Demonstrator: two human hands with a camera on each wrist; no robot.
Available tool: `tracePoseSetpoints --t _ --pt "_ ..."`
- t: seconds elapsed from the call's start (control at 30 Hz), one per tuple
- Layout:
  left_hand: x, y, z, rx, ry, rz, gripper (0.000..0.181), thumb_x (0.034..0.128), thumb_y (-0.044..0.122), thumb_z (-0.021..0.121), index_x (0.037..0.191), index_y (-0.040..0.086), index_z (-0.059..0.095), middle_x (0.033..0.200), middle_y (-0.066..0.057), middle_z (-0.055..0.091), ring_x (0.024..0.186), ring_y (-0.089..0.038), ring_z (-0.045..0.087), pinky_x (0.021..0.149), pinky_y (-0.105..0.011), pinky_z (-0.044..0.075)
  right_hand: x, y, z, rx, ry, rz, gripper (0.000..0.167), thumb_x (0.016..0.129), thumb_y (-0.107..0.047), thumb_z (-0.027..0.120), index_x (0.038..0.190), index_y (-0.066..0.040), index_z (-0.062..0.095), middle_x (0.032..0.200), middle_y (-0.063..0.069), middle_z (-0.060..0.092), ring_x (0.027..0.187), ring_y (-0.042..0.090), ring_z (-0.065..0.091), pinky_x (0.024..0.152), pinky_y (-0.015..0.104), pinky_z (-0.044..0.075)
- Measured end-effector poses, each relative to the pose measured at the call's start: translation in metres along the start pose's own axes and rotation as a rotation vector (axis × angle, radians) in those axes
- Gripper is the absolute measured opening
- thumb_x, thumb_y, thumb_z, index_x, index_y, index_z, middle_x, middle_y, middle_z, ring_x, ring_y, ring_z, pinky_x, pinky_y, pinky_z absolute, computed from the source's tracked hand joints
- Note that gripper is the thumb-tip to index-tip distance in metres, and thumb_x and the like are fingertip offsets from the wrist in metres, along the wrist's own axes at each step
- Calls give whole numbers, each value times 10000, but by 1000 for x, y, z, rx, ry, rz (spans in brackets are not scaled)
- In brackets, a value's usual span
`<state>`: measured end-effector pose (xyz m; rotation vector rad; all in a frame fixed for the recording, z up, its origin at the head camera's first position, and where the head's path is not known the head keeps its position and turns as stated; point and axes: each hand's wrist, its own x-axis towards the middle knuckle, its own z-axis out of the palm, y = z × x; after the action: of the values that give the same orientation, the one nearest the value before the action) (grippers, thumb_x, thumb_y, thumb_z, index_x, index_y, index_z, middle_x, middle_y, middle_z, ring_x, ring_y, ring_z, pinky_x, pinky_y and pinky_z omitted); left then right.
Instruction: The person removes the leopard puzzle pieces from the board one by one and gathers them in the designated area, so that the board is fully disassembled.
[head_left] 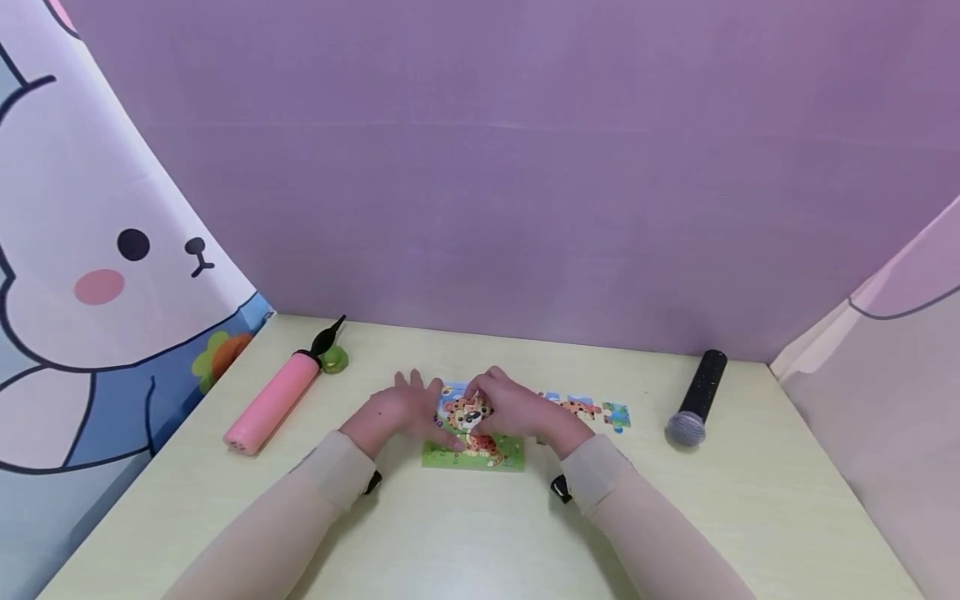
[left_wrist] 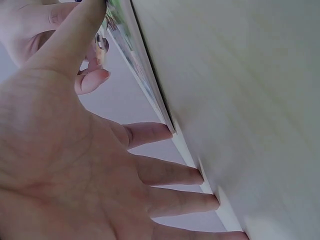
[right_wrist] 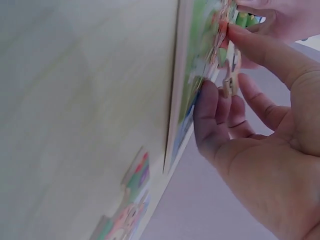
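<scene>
A puzzle board (head_left: 442, 457) with a spotted leopard cub on green grass lies flat on the table under both hands. My left hand (head_left: 401, 408) rests along its left edge with fingers spread, the thumb reaching over the picture. In the left wrist view the straight fingers of the left hand (left_wrist: 115, 165) touch the table and the board's side. Above the board, my right hand (head_left: 513, 408) pinches a puzzle piece (right_wrist: 231, 80) between thumb and fingers. The piece stands tilted off the picture, and its printed face is partly hidden.
Loose puzzle pieces (head_left: 581, 408) lie right of the board, partly behind the right forearm. A pink hand pump (head_left: 273, 404) and a small green object (head_left: 334, 359) are at the left. A black microphone (head_left: 697, 400) lies at the right. A purple backdrop (head_left: 480, 208) rises behind the table.
</scene>
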<state>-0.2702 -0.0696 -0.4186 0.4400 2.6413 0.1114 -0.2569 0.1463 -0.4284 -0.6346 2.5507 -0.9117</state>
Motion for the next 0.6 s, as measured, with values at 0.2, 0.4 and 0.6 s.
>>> tracePoseSetpoints --t 0.2,0.4,0.6 --pt "2 1 -1 24 -7 1 1292 801 811 756 1692 42 222 1727 -399 150 1590 -655 146 1165 -789 401 -1 5 -1 6 3 -19 426 952 -175 815 1328 -124 622 1199 76 496 989 199 516 839 337 510" --pt "3 3 -2 34 -8 2 1293 795 812 760 1680 30 233 1718 -410 161 1585 -657 167 1171 -772 411 -1 8 -3 51 7 -45 308 991 -156 766 1274 -139 647 1192 85 501 996 211 499 839 346 495" --pt "4 3 -1 44 -3 6 1273 801 808 759 1668 27 250 1714 -414 174 1581 -656 186 1181 -760 410 -1 17 -4 151 3 -74 210 1053 -147 685 1259 -142 642 1235 97 528 949 204 566 812 343 527"
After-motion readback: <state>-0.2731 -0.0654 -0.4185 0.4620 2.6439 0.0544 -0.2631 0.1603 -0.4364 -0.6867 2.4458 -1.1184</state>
